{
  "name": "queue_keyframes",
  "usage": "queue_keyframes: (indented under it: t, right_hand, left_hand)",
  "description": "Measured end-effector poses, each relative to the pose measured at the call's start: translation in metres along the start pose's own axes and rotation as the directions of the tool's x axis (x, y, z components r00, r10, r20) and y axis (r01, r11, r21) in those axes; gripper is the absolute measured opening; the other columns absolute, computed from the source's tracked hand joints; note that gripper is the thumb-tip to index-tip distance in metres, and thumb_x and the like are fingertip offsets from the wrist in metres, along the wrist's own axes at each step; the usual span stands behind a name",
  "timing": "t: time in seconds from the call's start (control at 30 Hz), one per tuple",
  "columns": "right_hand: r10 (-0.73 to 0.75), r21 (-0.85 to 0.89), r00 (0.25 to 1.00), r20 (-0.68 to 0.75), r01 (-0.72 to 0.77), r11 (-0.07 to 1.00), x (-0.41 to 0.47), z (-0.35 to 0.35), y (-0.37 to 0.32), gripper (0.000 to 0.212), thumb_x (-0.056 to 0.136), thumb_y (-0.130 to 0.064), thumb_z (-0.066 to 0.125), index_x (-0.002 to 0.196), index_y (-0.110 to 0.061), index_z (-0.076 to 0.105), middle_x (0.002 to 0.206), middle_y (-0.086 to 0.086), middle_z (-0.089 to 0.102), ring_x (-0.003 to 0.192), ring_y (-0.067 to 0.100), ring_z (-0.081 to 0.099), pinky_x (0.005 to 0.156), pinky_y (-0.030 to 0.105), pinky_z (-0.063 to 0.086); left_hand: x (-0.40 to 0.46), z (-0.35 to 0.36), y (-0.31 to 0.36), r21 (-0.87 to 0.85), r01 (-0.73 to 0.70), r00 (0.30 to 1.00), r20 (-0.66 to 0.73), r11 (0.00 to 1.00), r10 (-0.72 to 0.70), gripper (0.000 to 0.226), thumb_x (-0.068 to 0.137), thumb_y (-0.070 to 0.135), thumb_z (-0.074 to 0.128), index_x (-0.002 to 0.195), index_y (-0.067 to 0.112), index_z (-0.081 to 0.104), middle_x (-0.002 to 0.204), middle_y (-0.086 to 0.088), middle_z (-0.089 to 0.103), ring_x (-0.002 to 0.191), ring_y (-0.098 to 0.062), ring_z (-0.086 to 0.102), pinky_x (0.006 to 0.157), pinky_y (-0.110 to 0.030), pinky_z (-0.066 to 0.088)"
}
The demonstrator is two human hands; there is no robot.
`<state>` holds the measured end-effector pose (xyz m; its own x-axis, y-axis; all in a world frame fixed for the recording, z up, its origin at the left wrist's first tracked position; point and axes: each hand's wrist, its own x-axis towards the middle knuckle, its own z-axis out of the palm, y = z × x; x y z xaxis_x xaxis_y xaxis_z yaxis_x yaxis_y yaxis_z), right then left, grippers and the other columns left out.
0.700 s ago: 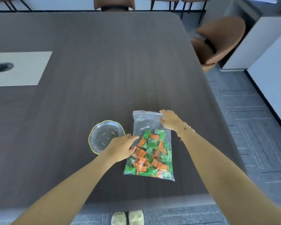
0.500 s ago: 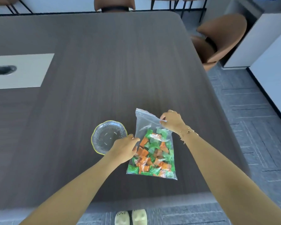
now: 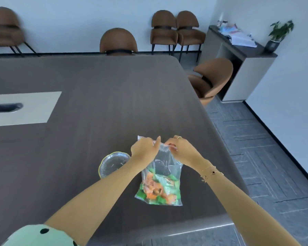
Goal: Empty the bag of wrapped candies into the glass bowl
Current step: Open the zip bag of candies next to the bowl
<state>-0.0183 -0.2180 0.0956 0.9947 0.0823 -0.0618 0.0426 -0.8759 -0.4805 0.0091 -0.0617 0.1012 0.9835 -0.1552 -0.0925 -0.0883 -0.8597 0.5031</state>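
A clear zip bag [image 3: 164,167] holds several green and orange wrapped candies [image 3: 158,189] bunched in its lower half. The bag is lifted at its top, its bottom resting on the dark table [image 3: 96,103]. My left hand [image 3: 144,150] pinches the bag's top edge on the left side. My right hand [image 3: 183,151] pinches the same edge on the right side. An empty glass bowl [image 3: 112,163] with a yellow scalloped rim stands just left of the bag, partly behind my left forearm.
The table's right edge runs close to the bag, with grey floor beyond. A brown chair [image 3: 212,77] stands at that side and another chair [image 3: 118,41] at the far end. A pale inset panel [image 3: 25,107] lies at the left.
My left hand left the candies and rose to the bag's top edge. Both hands lifted the top, and the candies slid down. The camera tilted up.
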Motion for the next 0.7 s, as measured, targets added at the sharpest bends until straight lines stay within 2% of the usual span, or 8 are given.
queue_keyframes:
  t: [0.1, 0.23, 0.33, 0.4, 0.47, 0.53, 0.6, 0.7]
  right_hand:
    - [-0.02, -0.014, 1.0, -0.006, 0.02, 1.0, -0.01, -0.017, -0.015, 0.029, 0.088, -0.002, 0.045, 0.104, -0.016, 0.065, 0.096, 0.006, 0.058, 0.084, 0.027, 0.062, 0.076, 0.042, 0.055]
    - [-0.038, -0.031, 0.999, 0.012, 0.038, 0.999, -0.023, -0.029, -0.028, 0.028, 0.086, -0.002, 0.047, 0.103, -0.015, 0.066, 0.094, 0.005, 0.059, 0.085, 0.026, 0.061, 0.077, 0.042, 0.054]
    - [0.017, 0.029, 0.998, 0.068, -0.019, 0.999, -0.03, -0.031, -0.036, 0.02, 0.086, -0.014, 0.055, 0.101, -0.015, 0.068, 0.096, 0.002, 0.068, 0.083, 0.018, 0.059, 0.077, 0.034, 0.053]
    - [0.1, 0.159, 0.994, 0.038, -0.105, 0.982, -0.029, -0.03, -0.041, 0.02, 0.088, -0.021, 0.055, 0.097, -0.012, 0.07, 0.096, 0.003, 0.071, 0.08, 0.015, 0.059, 0.071, 0.024, 0.048]
    - [0.164, 0.215, 0.986, -0.031, -0.153, 0.964, -0.024, -0.029, -0.045, 0.023, 0.09, -0.018, 0.053, 0.091, -0.005, 0.072, 0.096, 0.009, 0.073, 0.077, 0.02, 0.061, 0.062, 0.019, 0.047]
    - [0.206, 0.272, 0.978, -0.018, -0.193, 0.943, -0.021, -0.028, -0.046, 0.024, 0.089, -0.015, 0.053, 0.087, 0.0, 0.072, 0.092, 0.017, 0.074, 0.078, 0.031, 0.067, 0.068, 0.028, 0.057]
    - [0.257, 0.367, 0.966, 0.041, -0.253, 0.895, -0.019, -0.026, -0.044, 0.022, 0.087, -0.016, 0.057, 0.086, -0.001, 0.074, 0.09, 0.018, 0.075, 0.082, 0.031, 0.071, 0.078, 0.037, 0.061]
    - [0.328, 0.404, 0.939, 0.099, -0.339, 0.849, -0.016, -0.022, -0.044, 0.026, 0.085, -0.025, 0.06, 0.084, -0.005, 0.076, 0.088, 0.01, 0.077, 0.081, 0.024, 0.073, 0.077, 0.031, 0.061]
  left_hand:
    - [0.004, -0.015, 0.015, -0.127, 0.097, 0.995, 0.018, 0.987, -0.096, 0.047, 0.089, 0.034, 0.043, 0.048, 0.012, 0.039, 0.05, -0.003, 0.045, 0.054, -0.026, 0.048, 0.055, -0.028, 0.04]
    - [0.006, -0.029, 0.021, -0.2, 0.183, 0.983, 0.065, 0.963, -0.173, 0.016, 0.07, 0.013, 0.052, 0.057, 0.004, 0.05, 0.056, -0.004, 0.051, 0.045, -0.023, 0.043, 0.046, -0.021, 0.034]
    - [0.003, -0.034, 0.023, -0.24, 0.109, 0.993, 0.078, 0.965, -0.092, 0.022, 0.071, 0.011, 0.049, 0.06, -0.002, 0.064, 0.058, -0.01, 0.06, 0.053, -0.03, 0.051, 0.05, -0.031, 0.047]
    - [0.001, -0.031, 0.02, -0.269, 0.017, 0.997, 0.078, 0.963, 0.004, 0.028, 0.079, 0.016, 0.052, 0.059, 0.004, 0.069, 0.06, -0.011, 0.067, 0.063, -0.032, 0.064, 0.065, -0.037, 0.057]
    - [-0.002, -0.027, 0.015, -0.284, -0.063, 0.993, 0.081, 0.957, 0.09, 0.033, 0.087, 0.023, 0.055, 0.064, 0.007, 0.073, 0.069, -0.013, 0.074, 0.07, -0.027, 0.071, 0.076, -0.033, 0.057]
    - [-0.006, -0.025, 0.01, -0.312, -0.114, 0.984, 0.093, 0.943, 0.149, 0.033, 0.09, 0.029, 0.057, 0.07, 0.009, 0.074, 0.074, -0.014, 0.076, 0.066, -0.023, 0.072, 0.075, -0.023, 0.053]
    - [-0.008, -0.024, 0.004, -0.356, -0.128, 0.98, 0.1, 0.926, 0.174, 0.029, 0.09, 0.03, 0.058, 0.077, 0.01, 0.073, 0.076, -0.011, 0.076, 0.059, -0.017, 0.069, 0.064, -0.01, 0.049]
    - [-0.008, -0.022, -0.004, -0.361, -0.134, 0.975, 0.117, 0.923, 0.187, 0.026, 0.09, 0.03, 0.06, 0.082, 0.008, 0.071, 0.078, -0.01, 0.075, 0.058, -0.013, 0.065, 0.066, -0.018, 0.051]
